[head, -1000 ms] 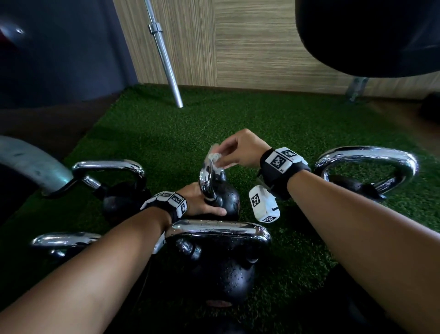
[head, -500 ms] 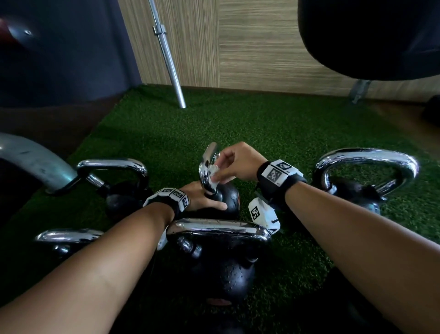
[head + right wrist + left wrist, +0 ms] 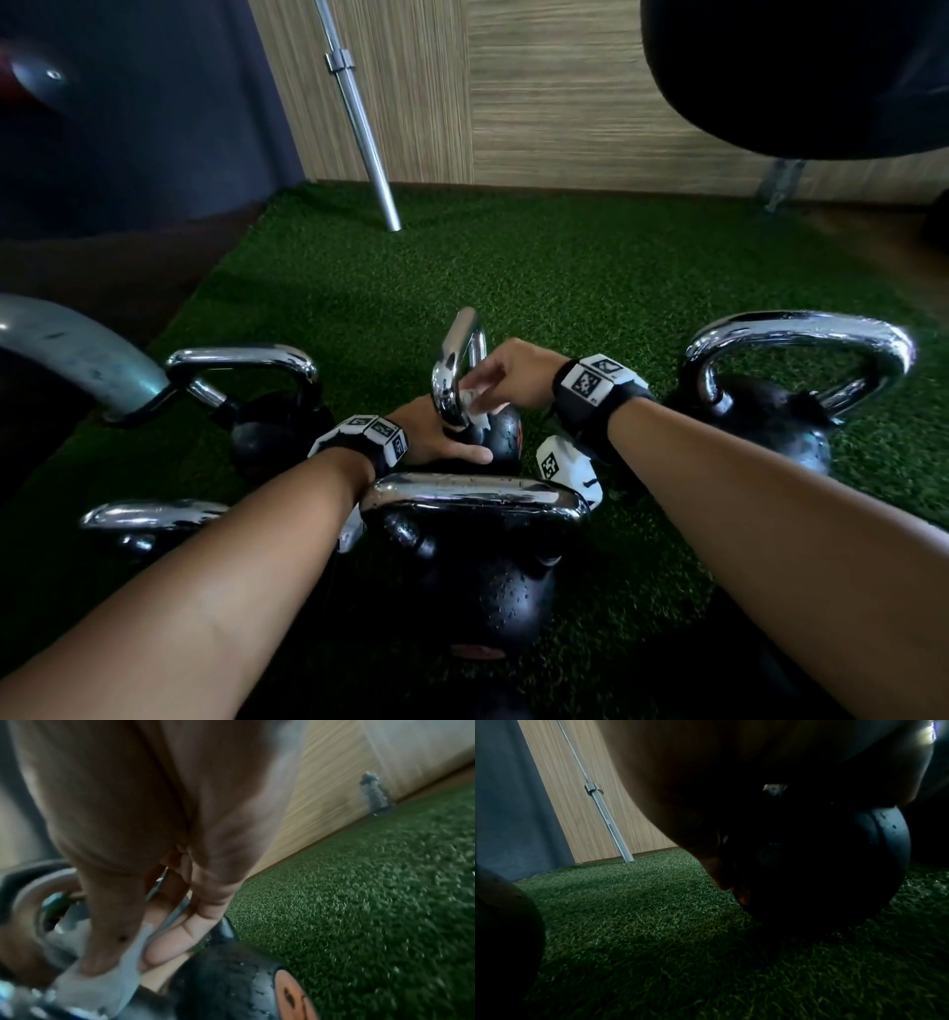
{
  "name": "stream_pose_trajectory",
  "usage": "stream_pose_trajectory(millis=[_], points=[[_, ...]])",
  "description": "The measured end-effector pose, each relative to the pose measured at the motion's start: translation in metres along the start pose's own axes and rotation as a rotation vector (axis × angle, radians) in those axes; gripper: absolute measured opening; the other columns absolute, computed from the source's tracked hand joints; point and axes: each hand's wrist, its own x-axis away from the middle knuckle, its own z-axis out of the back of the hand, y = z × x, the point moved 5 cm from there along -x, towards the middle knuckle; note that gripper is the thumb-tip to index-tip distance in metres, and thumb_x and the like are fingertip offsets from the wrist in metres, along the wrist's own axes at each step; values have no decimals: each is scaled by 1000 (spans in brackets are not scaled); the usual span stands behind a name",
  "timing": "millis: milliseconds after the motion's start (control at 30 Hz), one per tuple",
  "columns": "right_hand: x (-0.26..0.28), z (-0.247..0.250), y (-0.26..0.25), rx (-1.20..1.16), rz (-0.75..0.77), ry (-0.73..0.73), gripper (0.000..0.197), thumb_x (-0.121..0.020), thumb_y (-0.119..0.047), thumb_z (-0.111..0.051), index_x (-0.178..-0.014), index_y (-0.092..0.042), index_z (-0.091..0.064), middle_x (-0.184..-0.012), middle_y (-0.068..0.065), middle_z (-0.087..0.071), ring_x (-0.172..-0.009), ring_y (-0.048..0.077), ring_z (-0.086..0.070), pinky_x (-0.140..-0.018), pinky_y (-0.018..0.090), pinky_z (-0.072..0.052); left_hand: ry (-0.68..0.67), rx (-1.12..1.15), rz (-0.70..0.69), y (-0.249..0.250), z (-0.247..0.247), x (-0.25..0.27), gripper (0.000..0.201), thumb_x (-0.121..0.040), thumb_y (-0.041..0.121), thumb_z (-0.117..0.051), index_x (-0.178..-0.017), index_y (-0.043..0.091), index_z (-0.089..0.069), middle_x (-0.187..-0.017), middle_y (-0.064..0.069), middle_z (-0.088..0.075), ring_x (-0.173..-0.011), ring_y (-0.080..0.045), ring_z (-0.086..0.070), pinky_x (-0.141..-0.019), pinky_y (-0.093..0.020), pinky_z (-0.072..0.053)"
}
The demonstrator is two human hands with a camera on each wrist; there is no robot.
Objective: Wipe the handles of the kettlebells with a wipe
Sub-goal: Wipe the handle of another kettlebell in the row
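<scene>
A small black kettlebell (image 3: 502, 437) with a chrome handle (image 3: 458, 354) stands on the green turf at the centre. My right hand (image 3: 506, 370) pinches a white wipe (image 3: 471, 402) against the lower part of the handle's near leg. In the right wrist view the wipe (image 3: 102, 983) is pressed under my fingertips (image 3: 164, 947) beside the handle (image 3: 28, 902). My left hand (image 3: 436, 442) grips the kettlebell's round body from the left, thumb across its front. The left wrist view is dark and shows my fingers (image 3: 718, 868) curved down round the ball (image 3: 834, 872).
A larger kettlebell (image 3: 472, 496) stands right in front of me between my forearms. Others stand at the left (image 3: 241, 360), lower left (image 3: 154, 514) and right (image 3: 801, 339). A barbell (image 3: 359, 118) leans on the wooden wall. A grey curved bar (image 3: 77, 354) lies at the left.
My right hand has slid the wipe from the top of the small kettlebell's handle down its near leg. My left hand has kept its hold on the body.
</scene>
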Motion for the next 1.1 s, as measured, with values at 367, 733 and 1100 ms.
stream_pose_trajectory(millis=[367, 733, 1100], points=[[3, -7, -2, -562, -146, -81, 22, -89, 18, -63, -97, -2, -69, -92, 12, -71, -75, 14, -72, -71, 23, -64, 7, -138, -63, 4, -1, 2, 83, -70, 84, -69, -142, 48, -47, -148, 19, -49, -136, -8, -47, -118, -37, -37], [4, -12, 5, -990, -193, -94, 21, -92, 23, -53, -97, 3, -60, -95, 22, -71, -76, 24, -78, -66, 30, -64, 48, -190, -2, -4, -4, 1, 93, -59, 93, -66, -134, 38, -56, -139, 15, -57, -129, -10, -53, -113, -38, -43], [-8, -8, 22, -1105, -136, 173, 34, -82, 22, -67, -90, -7, -50, -90, 22, -70, -74, 30, -76, -68, 40, -66, 12, -109, 7, 16, -2, 11, 45, -70, 64, -83, -103, 49, -56, -104, 27, -61, -107, -7, -60, -105, -36, -49]])
